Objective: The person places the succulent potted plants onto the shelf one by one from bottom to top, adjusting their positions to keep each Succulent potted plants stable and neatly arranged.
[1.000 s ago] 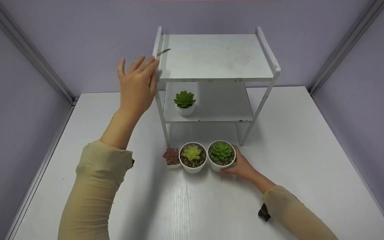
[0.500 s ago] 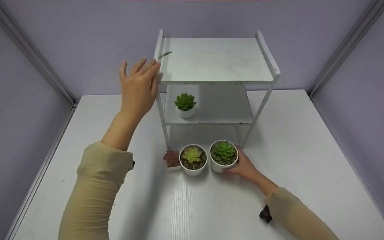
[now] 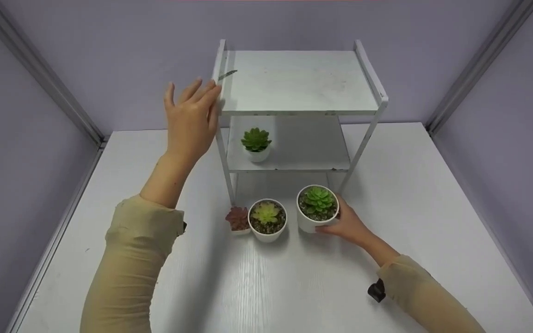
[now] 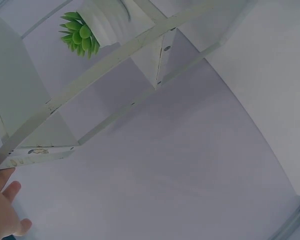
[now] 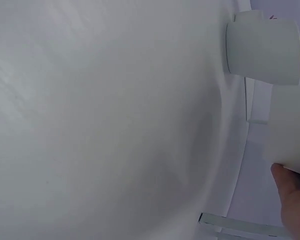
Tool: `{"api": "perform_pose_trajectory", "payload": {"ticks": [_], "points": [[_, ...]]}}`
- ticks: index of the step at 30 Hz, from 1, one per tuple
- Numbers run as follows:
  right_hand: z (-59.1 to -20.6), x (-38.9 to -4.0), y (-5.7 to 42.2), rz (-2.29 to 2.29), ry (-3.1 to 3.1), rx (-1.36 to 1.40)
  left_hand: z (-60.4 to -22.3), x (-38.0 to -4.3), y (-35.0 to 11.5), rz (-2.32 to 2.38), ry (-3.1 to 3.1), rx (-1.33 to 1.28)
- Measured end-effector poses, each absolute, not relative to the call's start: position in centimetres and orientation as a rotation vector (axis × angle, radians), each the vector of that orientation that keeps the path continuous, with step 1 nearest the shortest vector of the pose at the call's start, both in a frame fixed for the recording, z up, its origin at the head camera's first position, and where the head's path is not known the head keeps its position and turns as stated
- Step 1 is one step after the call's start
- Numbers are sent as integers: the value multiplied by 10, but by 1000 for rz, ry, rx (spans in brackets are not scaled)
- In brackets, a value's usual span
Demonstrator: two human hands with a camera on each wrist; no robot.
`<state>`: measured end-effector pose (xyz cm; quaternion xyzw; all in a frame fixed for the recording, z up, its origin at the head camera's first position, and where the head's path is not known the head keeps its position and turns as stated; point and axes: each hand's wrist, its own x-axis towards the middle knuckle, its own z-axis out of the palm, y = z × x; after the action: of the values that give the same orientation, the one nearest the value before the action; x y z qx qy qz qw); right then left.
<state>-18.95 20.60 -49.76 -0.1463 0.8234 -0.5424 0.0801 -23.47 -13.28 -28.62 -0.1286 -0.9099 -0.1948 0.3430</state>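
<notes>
1. My right hand [image 3: 345, 222] is clamped on the held pot [image 3: 307, 225], thumb and fingers curled round its right side. The pot is white and round, slightly tilted, off the tabletop [image 3: 410, 199] in front of the rack [image 3: 301, 81].
2. Inside it sits a bright green plant [image 3: 319, 199] bedded in small dark pebbles [image 3: 318, 215].
3. To its left, apart from it, the middle pot [image 3: 267, 237] stands upright on the tabletop, also white, with a yellow-green plant [image 3: 265, 212] set in mixed pebbles.
4. Just beside that, at the far left of the row, is a small pot [image 3: 240, 232], mostly hidden under its dusky red plant [image 3: 237, 216].
5. On the rack's middle shelf [image 3: 312, 148], near the left end, another white pot [image 3: 259, 156] holds a leafy green succulent [image 3: 256, 138].
6. My left hand [image 3: 190, 120] has its fingers apart, some fingertips touching the rack's upper left edge.
</notes>
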Motion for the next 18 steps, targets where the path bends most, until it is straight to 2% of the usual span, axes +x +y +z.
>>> {"api": "perform_pose_trajectory", "payload": {"ticks": [18], "points": [[-467,-190,211,-1589,2528,-528,-286,-236,-133,-524,-2347,-342]]}}
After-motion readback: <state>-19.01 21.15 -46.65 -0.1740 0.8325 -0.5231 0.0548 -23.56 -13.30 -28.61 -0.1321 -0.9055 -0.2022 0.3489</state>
